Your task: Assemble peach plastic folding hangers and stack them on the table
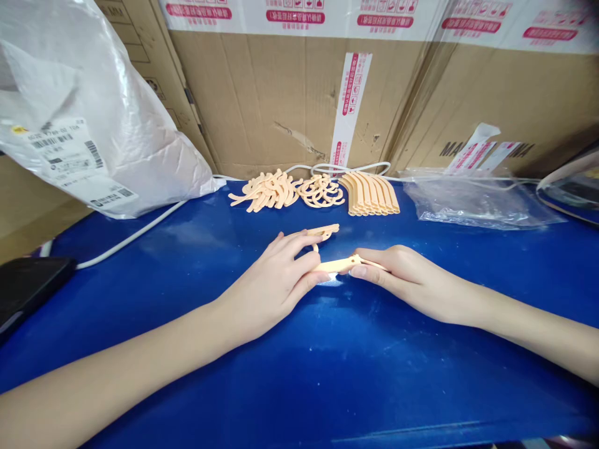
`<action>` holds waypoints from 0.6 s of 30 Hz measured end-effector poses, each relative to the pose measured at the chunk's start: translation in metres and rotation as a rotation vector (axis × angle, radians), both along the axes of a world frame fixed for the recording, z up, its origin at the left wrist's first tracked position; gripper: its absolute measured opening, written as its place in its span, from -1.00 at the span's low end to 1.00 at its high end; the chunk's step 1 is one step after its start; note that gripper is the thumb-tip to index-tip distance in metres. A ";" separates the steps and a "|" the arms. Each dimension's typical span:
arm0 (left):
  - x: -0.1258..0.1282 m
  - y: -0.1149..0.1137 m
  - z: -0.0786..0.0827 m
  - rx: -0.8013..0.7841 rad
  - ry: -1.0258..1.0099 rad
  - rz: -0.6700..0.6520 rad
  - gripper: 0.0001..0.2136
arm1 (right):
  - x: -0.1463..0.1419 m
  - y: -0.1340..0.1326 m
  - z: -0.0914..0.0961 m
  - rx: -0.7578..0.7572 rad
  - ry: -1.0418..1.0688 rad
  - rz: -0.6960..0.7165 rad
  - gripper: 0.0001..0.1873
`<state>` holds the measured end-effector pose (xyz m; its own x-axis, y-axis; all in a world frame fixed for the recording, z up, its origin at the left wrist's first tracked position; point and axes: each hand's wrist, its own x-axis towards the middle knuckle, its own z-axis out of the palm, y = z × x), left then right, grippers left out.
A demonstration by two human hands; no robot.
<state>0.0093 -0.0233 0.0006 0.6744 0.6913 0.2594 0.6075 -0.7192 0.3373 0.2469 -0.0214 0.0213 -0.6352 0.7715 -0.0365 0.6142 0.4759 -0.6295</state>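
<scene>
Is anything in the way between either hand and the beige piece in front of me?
Nothing visible. The left hand and right hand both hold the beige piece directly. The stack of curved strips sits farther back, not between them.

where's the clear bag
In the head view, the clear bag lies on the table at right rear, beside the stacked pieces, before a cardboard box.

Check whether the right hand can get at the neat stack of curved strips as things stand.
Likely yes: the stack lies just beyond the right hand, with no obstacle visible between them. It does pinch a beige part, though, so it would probably need to let go first.
</scene>
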 end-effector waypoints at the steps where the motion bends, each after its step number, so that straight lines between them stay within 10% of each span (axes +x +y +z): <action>1: 0.000 0.000 0.000 0.001 0.007 -0.002 -0.70 | 0.000 -0.001 0.000 0.014 -0.021 0.008 -0.56; 18: 0.000 -0.002 -0.001 0.032 0.056 -0.022 -0.65 | 0.001 -0.005 -0.010 0.505 -0.351 0.062 -0.52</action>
<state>0.0098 -0.0257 -0.0004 0.7031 0.6683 0.2428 0.6090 -0.7423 0.2795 0.2482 -0.0264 0.0109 -0.6959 0.7099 0.1088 0.7053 0.7041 -0.0828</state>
